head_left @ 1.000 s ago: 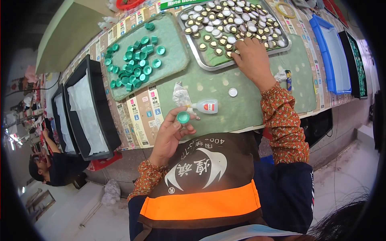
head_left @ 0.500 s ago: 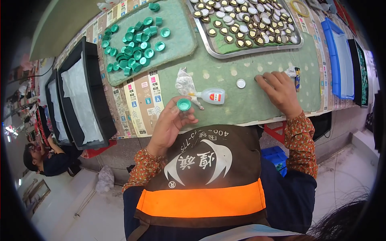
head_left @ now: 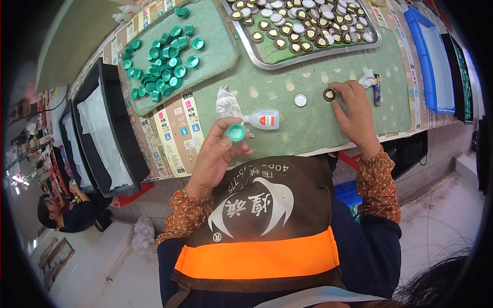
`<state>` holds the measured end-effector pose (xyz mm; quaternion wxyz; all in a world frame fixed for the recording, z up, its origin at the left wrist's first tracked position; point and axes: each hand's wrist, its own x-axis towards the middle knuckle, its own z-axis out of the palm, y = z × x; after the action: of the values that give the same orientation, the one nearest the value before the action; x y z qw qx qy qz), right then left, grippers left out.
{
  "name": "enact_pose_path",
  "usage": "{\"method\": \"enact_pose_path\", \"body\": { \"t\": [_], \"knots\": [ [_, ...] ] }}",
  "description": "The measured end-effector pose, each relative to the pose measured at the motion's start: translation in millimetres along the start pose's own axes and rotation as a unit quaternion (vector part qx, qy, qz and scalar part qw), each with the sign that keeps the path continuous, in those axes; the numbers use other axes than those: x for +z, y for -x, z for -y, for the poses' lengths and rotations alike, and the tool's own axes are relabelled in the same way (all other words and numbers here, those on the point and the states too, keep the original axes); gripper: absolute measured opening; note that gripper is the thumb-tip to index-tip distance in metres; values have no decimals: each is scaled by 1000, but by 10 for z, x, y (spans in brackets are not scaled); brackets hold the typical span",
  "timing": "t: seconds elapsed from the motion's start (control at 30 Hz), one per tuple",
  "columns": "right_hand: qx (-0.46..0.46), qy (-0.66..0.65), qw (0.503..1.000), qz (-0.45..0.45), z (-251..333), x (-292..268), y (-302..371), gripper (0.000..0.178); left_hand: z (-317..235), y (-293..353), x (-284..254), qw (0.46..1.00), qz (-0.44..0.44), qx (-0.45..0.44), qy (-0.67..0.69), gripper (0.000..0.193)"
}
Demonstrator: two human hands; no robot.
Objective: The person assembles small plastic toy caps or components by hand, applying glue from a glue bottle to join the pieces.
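Note:
My left hand holds a green ridged cap between thumb and fingers, open side up, just off the table's near edge. My right hand pinches a small gold-rimmed round disc against the green mat. A silver crown-shaped cap lies on the mat just left of that disc. A small white glue bottle lies on its side between my hands, beside a crumpled clear wrapper.
A metal tray at the back holds several gold and silver discs. A green pad carries several green caps. Black bins with white liners stand left, blue trays right. Another person sits at lower left.
My right hand came back from the metal tray toward me and now sets a gold-rimmed disc on the mat. My left hand kept the green cap, almost still.

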<state>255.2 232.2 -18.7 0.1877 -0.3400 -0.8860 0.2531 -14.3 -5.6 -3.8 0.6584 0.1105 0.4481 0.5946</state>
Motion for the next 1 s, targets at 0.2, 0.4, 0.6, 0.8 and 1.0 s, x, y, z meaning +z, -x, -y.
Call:
{"method": "enact_pose_path", "body": {
  "t": [0.2, 0.4, 0.6, 0.8, 1.0],
  "knots": [
    [-16, -7, 999, 32, 35, -42, -68, 40, 16, 45, -39, 1000, -10, -5, 2, 53],
    [-40, -5, 997, 61, 24, -8, -104, 36, 49, 52, -24, 1000, -19, -10, 12, 51],
    [-22, -175, 980, 95, 560, 16, -92, 32, 81, 28, -34, 999, -9, -30, 32, 51],
    [-112, -233, 959, 118, 1164, 304, -59, 39, 109, 80, -5, 999, -10, -42, 30, 52],
    [-145, -175, 970, 87, 1393, 486, -66, 37, 109, 81, -16, 998, -7, -50, 29, 54]
  ]
}}
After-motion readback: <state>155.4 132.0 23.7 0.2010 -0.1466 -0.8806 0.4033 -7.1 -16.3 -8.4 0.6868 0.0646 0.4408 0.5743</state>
